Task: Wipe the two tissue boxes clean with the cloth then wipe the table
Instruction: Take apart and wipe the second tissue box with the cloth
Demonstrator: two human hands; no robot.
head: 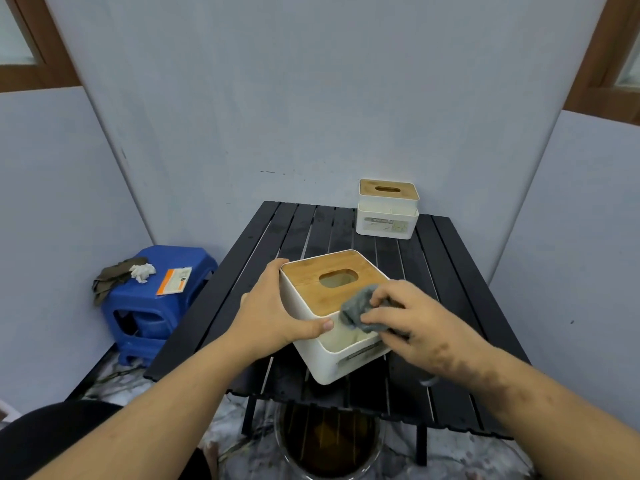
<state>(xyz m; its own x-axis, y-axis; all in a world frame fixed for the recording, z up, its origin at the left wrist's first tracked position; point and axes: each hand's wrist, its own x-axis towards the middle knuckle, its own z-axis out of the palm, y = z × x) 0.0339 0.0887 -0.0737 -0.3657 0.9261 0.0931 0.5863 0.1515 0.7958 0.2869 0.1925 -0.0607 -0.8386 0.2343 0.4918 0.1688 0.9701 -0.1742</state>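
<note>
At the near edge of the worktop point(242, 271), the right hand point(412, 320) pinches the cloth point(360, 311) on the near tissue box point(332, 317), left hand's point(273, 310) grip clamping its left side; second box point(388, 211) sits far right, nearer the right hand.

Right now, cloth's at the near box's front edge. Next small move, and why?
Probably drag the grey cloth down the near tissue box's front face: the right hand pinches it at the lid's edge, the face below looks smudged, and the left hand braces the box. The far tissue box waits untouched.
</note>
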